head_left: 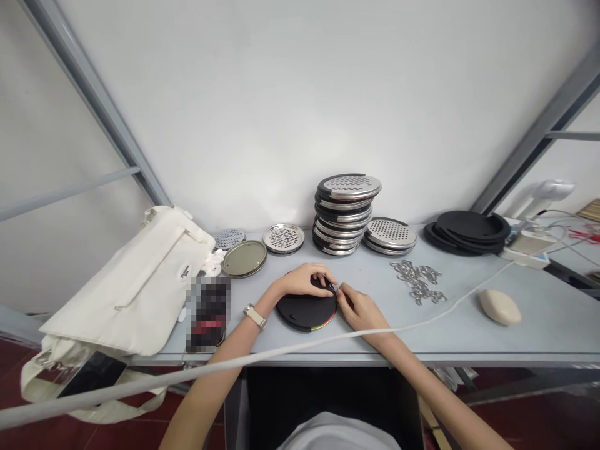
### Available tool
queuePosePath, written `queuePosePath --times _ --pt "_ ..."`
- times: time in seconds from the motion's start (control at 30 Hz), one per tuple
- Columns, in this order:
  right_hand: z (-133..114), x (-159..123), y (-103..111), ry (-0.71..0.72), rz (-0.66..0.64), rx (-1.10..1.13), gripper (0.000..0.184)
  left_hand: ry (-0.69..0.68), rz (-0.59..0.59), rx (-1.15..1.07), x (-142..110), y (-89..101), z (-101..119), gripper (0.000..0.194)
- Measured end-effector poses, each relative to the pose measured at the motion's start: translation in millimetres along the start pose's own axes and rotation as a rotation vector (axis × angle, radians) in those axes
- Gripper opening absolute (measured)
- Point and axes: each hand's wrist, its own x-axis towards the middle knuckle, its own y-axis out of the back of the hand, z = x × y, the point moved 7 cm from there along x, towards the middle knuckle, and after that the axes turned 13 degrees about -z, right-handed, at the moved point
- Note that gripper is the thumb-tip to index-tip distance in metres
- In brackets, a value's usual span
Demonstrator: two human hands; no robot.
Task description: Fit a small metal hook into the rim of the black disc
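Note:
A round black disc (pixel 304 312) lies on the desk before me, with a coloured strip along its lower right rim. My left hand (pixel 307 279) rests over its upper part, fingers curled and gripping near the right edge. At that same edge my right hand (pixel 362 309) is closed in a pinch; what sits between its fingertips is too small to make out. To the right lies a loose pile of small metal clips (pixel 419 282). Behind the hands stands a tall stack of round perforated metal plates with black rims (pixel 347 215), beside a shorter stack (pixel 390 234).
A white cable (pixel 300 345) crosses in front of my forearms. Left are a cream bag (pixel 135 284), a blurred dark item (pixel 209 315), an olive disc (pixel 244 258) and a perforated plate (pixel 284 238). Right are black discs (pixel 469 228), a power strip (pixel 527 255) and a beige rounded object (pixel 500 307).

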Motion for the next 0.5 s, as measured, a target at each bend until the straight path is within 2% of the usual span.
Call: queuePosePath --times 0.5 --pt "-0.8 -0.8 0.6 -0.008 0.011 0.003 0.021 -0.008 0.012 -0.007 -0.2 0.0 -0.5 0.029"
